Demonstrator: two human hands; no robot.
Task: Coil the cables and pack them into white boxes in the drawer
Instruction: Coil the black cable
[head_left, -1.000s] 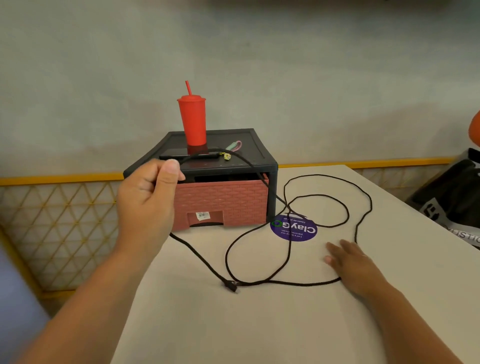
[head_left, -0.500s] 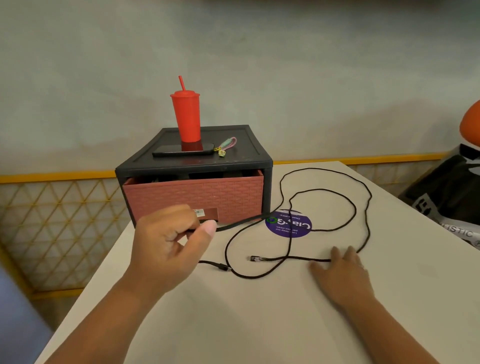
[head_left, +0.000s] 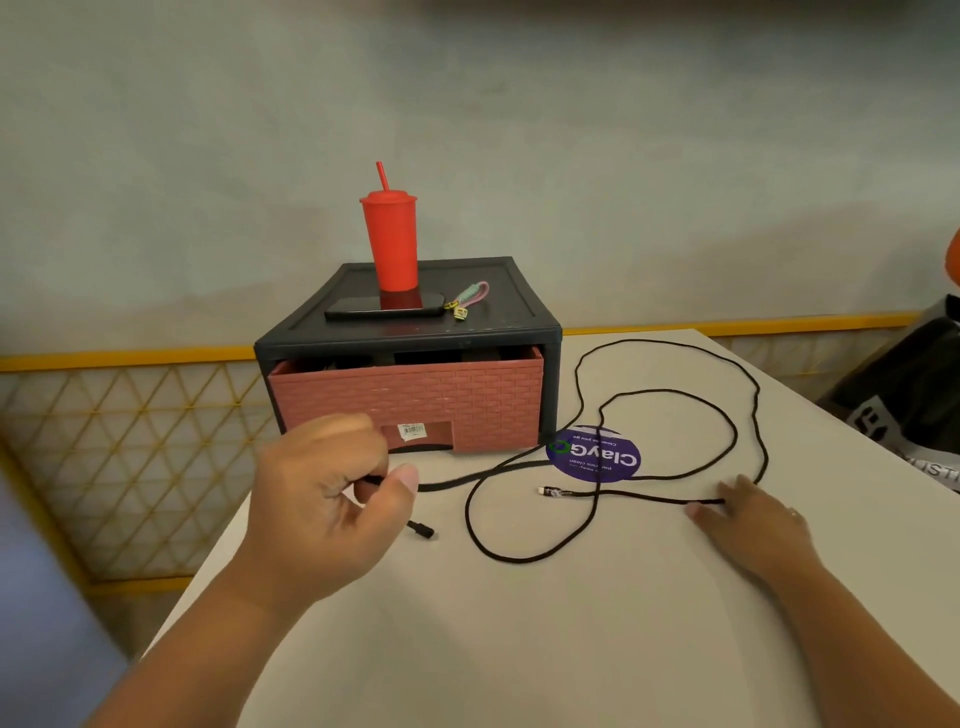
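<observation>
- Your left hand (head_left: 332, 499) pinched the black cable (head_left: 639, 497) between thumb and curled fingers, close to one end; that end's plug (head_left: 423, 531) showed just below your thumb.
- Your right hand (head_left: 748, 525) lay flat on the table (head_left: 519, 649), fingers straight, fingertips pressing on a strand of the cable.
- The rest of the cable sprawled in loose loops over the table, crossing a purple sticker (head_left: 592, 457).
- Behind them, the pink drawer (head_left: 410, 400) stood slightly open in its dark cabinet (head_left: 519, 312).
- On top were a red cup (head_left: 389, 239), a phone (head_left: 384, 306) and a keyring (head_left: 470, 299).

Soft dim light, wide-angle edge distortion.
</observation>
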